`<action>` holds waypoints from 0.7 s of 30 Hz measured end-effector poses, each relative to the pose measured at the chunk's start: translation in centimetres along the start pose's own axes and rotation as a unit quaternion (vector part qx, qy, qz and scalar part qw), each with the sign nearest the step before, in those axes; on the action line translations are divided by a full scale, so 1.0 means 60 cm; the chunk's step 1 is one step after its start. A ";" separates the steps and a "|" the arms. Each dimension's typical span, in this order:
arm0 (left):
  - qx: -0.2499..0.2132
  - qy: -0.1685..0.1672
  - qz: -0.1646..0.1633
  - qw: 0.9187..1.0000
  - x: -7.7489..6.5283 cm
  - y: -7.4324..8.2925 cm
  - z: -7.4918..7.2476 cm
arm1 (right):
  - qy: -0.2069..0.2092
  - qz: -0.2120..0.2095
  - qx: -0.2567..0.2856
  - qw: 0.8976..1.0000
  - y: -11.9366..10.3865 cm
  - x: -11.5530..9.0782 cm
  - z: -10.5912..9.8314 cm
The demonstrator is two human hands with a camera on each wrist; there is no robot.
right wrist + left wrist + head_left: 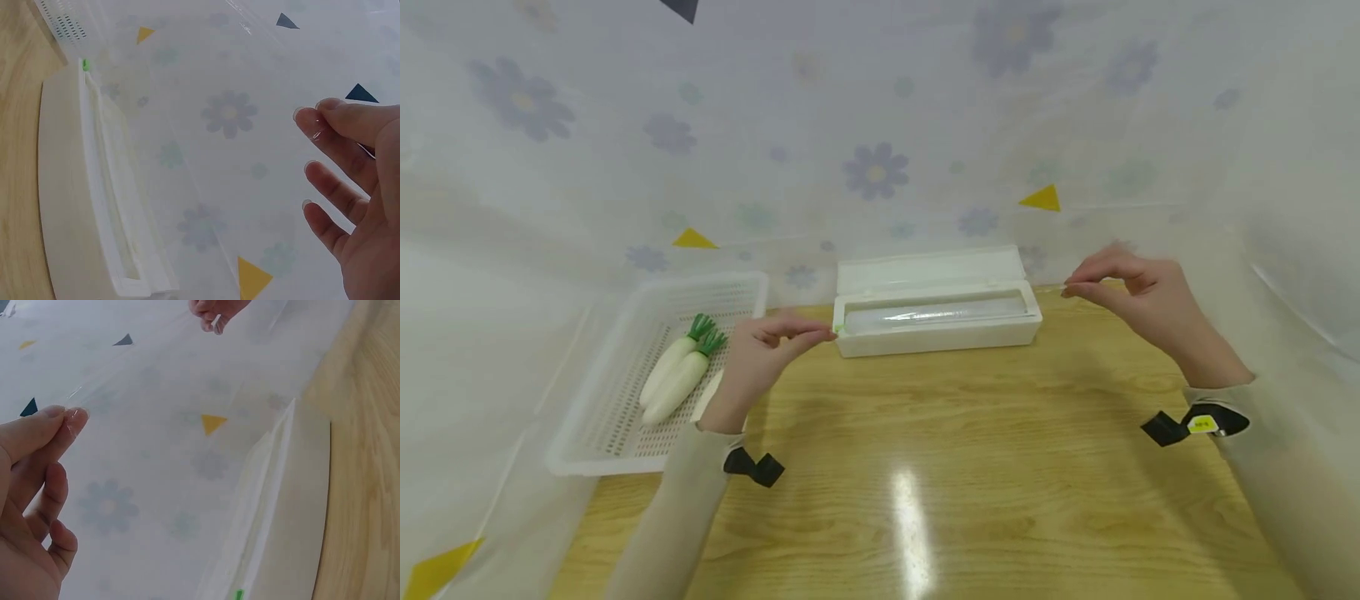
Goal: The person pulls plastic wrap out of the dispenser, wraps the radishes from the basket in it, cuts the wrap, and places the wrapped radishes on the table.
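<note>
A sheet of clear film [74, 395] is stretched in the air between the hands, its surface showing mainly as shiny creases near the fingertips; how far it reaches toward the viewer or the wall is hard to follow. The left hand [756, 358] pinches one corner of it between thumb and forefinger, with the other fingers loosely bent beneath. The right hand [1153, 300] pinches the film in the same way, thumb against forefinger, its remaining fingers spread a little apart and slightly bent.

Between the hands, nearer to the left one, a long white box [940, 339] lies on the worktop [992, 483]. Its lid [928, 268] stands raised along the far side, and a pale, glossy roll [936, 314] lies inside along its length. A small green piece [86, 64] sits at the end of the box by the left hand. From the head, the left fingertips overlap that end, but the left wrist view shows them apart from it.

To the left of the left hand, partly behind it, is a white plastic basket [617, 466] with white radishes [677, 392]; two have green tops, and another is half hidden by that hand. Beyond both hands hangs a pale sheet [775, 108] with flowers [877, 171] and yellow triangles [1042, 200]. Black straps [1210, 419] circle both wrists, over beige sleeves [670, 517].
</note>
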State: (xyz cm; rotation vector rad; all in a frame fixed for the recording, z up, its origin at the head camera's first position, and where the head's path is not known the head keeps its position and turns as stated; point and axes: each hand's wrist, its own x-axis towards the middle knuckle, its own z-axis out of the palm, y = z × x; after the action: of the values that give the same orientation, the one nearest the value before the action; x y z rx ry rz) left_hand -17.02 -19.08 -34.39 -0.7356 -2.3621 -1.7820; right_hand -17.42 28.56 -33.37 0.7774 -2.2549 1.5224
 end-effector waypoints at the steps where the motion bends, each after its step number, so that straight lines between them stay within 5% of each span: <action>1: -0.003 -0.006 0.007 1.000 -0.005 -0.001 0.000 | -0.003 -0.002 -0.011 1.000 -0.003 -0.006 0.000; 5: -0.010 -0.035 0.035 0.999 -0.025 -0.004 0.001 | -0.023 -0.027 -0.059 0.998 -0.009 -0.028 -0.001; 10: 0.000 -0.063 0.024 0.998 -0.045 -0.008 0.002 | -0.052 -0.057 -0.095 0.992 -0.006 -0.054 -0.004; 21: 0.026 -0.111 0.013 0.993 -0.091 -0.033 0.016 | -0.131 -0.068 -0.089 0.985 0.006 -0.117 0.007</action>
State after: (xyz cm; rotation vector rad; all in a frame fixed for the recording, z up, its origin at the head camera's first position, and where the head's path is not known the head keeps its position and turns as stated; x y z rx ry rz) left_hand -12.84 -20.32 -38.37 -0.9991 -2.5109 -1.7000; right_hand -11.96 30.09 -37.54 1.1076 -2.4233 1.1982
